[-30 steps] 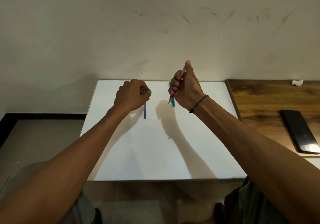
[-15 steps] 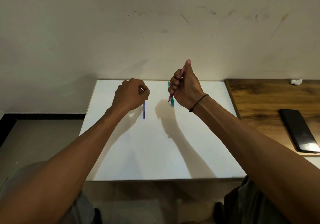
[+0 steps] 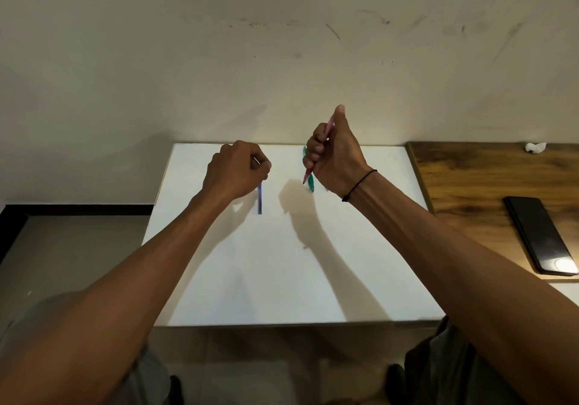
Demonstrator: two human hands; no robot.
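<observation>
Right hand (image 3: 336, 160) fisting slim red plastic pen (image 3: 308, 175) above far edge of white rectangular tabletop (image 3: 282, 279), thumb (image 3: 340, 113) capping top. Left hand (image 3: 233, 172) curling round thin blue pen (image 3: 259, 199), tabletop's far half; pinch probably, knuckles hiding it. Pressing thumb straight along barrel advised.

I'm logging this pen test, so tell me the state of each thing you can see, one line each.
Slim blue pen: gripped by the left hand, lower end sticking out.
Red plastic pen: tilted, gripped by the right hand, thumb on its top.
Green plastic pen: lying on the white table, partly hidden by that hand.
Black flat phone: lying flat on the brown wooden desk, screen dark.
</observation>
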